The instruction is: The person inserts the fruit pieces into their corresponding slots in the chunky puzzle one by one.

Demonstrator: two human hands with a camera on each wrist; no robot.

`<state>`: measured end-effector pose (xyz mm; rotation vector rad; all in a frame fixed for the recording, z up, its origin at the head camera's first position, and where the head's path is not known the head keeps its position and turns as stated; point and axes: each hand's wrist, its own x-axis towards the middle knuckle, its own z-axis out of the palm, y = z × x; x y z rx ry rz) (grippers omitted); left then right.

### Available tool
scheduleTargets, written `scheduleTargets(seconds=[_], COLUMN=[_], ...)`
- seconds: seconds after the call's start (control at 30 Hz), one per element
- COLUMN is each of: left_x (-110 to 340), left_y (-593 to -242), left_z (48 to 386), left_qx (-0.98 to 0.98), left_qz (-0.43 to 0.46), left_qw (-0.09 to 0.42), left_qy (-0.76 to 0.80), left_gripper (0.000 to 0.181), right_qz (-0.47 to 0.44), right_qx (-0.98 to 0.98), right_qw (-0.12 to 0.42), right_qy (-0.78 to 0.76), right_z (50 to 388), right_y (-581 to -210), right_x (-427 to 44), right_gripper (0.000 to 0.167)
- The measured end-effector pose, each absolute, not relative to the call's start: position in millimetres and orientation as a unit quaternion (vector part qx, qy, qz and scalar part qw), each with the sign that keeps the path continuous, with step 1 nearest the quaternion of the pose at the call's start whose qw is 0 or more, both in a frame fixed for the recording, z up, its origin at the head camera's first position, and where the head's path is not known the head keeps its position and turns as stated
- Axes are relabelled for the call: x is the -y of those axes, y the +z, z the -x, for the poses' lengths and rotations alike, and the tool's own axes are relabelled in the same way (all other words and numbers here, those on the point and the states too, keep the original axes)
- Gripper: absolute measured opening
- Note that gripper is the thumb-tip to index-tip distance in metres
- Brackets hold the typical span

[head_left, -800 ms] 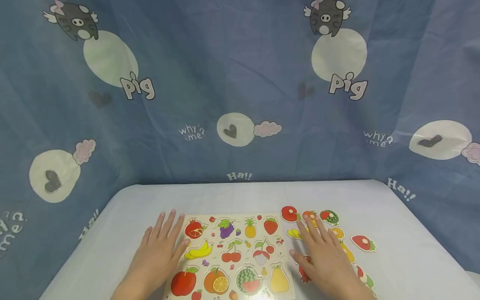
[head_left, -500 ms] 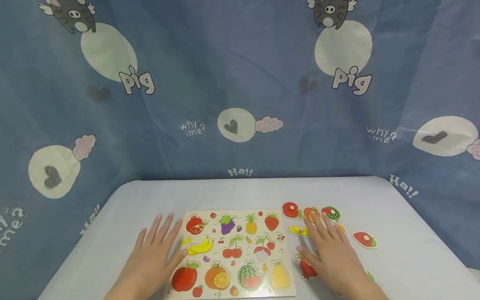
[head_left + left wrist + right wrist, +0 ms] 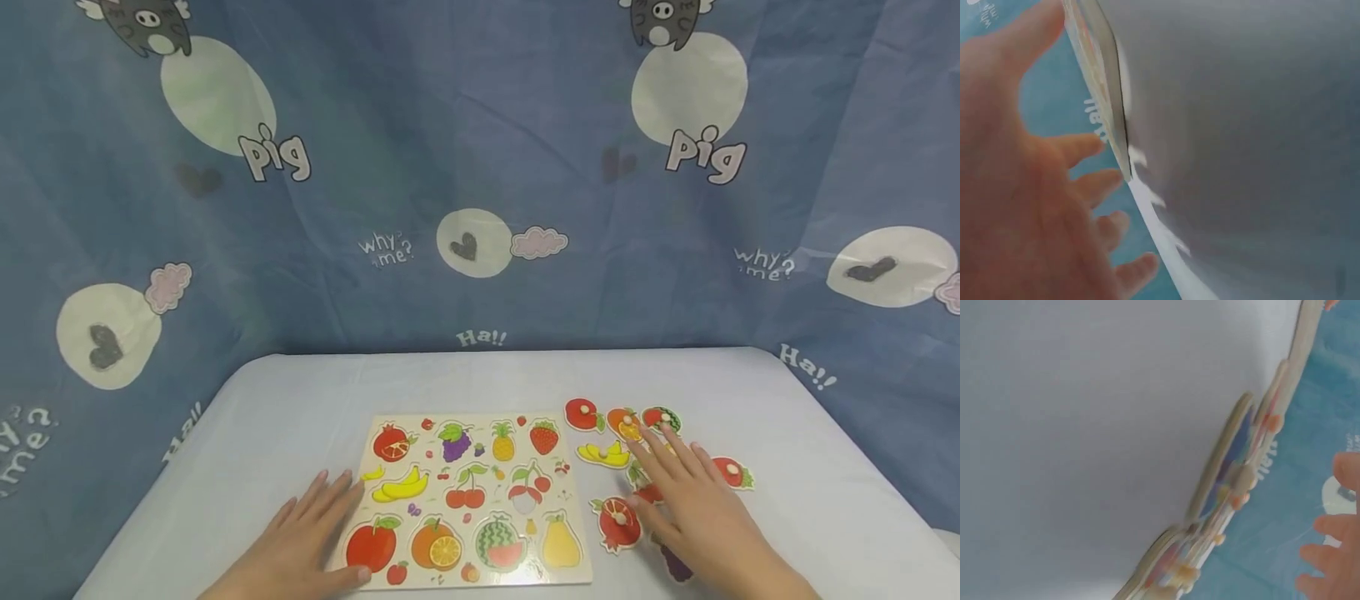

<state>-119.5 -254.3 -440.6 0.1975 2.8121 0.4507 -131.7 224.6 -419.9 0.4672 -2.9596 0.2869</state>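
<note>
A fruit puzzle board (image 3: 416, 510) lies flat on the white table, printed with an apple, bananas, cherries, a pear and other fruits. At its lower left edge is my left hand (image 3: 300, 542), fingers spread, the thumb over the corner by the apple. In the left wrist view the fingers of that hand (image 3: 1035, 187) are apart beside the board (image 3: 1107, 81). My right hand (image 3: 701, 508) hovers over loose knobbed pieces right of the board, fingers extended and holding nothing. Around it lie a pomegranate piece (image 3: 618, 523), a banana piece (image 3: 604, 454) and a watermelon piece (image 3: 660, 418).
The white table (image 3: 300, 400) reaches back to a blue printed curtain (image 3: 405, 167). An apple piece (image 3: 582, 414) and an orange piece (image 3: 622, 423) lie past the board's upper right corner; a strawberry piece (image 3: 731, 472) is to the right of my right hand.
My left hand has moved down along the board's left side. My right hand has shifted right, uncovering more of the pieces. The head view has tilted slightly downward.
</note>
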Motion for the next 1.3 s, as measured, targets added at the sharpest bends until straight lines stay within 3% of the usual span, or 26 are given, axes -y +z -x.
scheduleTargets(seconds=[0.33, 0.73, 1.1, 1.3], left_x=[255.3, 252.7, 251.6, 250.7], left_y=[-442.6, -438.4, -440.4, -439.6], left_z=[120.8, 120.8, 119.7, 118.9], left_qx=[-0.966, -0.961, -0.964, -0.964], left_qz=[-0.039, -0.028, -0.025, -0.023], left_qw=[0.174, 0.182, 0.173, 0.17], left_qy=[0.185, 0.209, 0.202, 0.203], left_gripper=[0.113, 0.111, 0.11, 0.11], right_qz=[-0.205, -0.316, -0.377, -0.386], right_qx=[0.969, 0.916, 0.88, 0.878], right_qw=[0.08, 0.056, -0.028, -0.041], right_qy=[0.116, 0.241, 0.288, 0.279], right_z=[131.2, 141.9, 154.6, 157.5], right_y=[-420.5, -421.7, -426.7, -428.6], right_x=[-233.3, -234.4, -232.3, -230.7], right_gripper=[0.066, 0.035, 0.033, 0.034])
